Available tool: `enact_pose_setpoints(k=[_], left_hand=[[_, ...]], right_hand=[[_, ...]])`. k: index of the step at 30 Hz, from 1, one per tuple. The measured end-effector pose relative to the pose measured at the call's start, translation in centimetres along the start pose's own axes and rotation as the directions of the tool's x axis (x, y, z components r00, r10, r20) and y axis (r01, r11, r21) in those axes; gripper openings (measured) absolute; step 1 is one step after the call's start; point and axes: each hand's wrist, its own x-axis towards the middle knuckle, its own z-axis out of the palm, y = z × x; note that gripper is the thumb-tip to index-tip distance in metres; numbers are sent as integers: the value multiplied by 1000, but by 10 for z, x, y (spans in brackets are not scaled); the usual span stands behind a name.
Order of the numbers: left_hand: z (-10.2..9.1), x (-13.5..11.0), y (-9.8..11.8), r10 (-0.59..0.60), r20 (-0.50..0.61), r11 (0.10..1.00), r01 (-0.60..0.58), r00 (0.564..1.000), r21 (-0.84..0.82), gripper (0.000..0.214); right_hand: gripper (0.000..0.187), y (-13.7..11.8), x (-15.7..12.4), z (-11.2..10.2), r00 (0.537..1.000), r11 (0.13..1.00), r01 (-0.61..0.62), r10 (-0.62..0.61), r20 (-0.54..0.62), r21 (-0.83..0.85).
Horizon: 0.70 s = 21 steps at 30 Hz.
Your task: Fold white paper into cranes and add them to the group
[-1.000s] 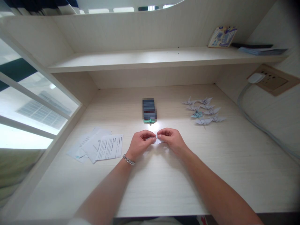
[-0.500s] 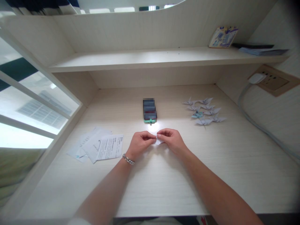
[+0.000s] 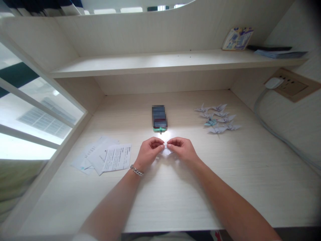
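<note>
A small folded piece of white paper (image 3: 166,152) is pinched between both hands at the middle of the desk. My left hand (image 3: 149,151), with a silver chain bracelet (image 3: 136,170) at the wrist, grips its left side between thumb and fingers. On the other side my right hand (image 3: 184,149) is closed on the paper's right edge. The fingers cover part of its folds. Just beyond the hands lies a phone (image 3: 159,117) with a green piece at its near end. Several folded paper cranes (image 3: 220,119) stand in a group to the right; one is partly blue.
Loose printed sheets (image 3: 117,157) lie overlapping at the left of the desk (image 3: 165,201). Above the back runs a shelf (image 3: 140,62) with a colourful box (image 3: 237,39) at its right. A grey cable (image 3: 276,135) hangs from the wall socket (image 3: 296,85).
The paper now shows wider and lower between the hands, and the left fingers have shifted slightly. Phone, cranes and sheets have stayed in place.
</note>
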Motion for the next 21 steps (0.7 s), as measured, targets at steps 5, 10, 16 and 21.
enact_pose_setpoints(k=[5, 10, 16, 21], left_hand=[[1, 0, 1, -35, 6, 998, 35, 999, -44, 22], [1, 0, 2, -40, 27, 998, 42, 999, -55, 26], [-1, 0, 1, -39, 25, 996, 41, 999, -75, 26], [1, 0, 3, -52, 11, 993, 53, 999, -107, 24]], right_hand=[[18, 4, 2, 0, 999, 1000, 7, -7, -33, 5], [19, 5, 1, 0, 999, 1000, 11, -10, -51, 12], [20, 5, 1, 0, 997, 999, 38, -38, -62, -6], [21, 4, 0, 1, 996, 998, 51, -53, -76, -22]])
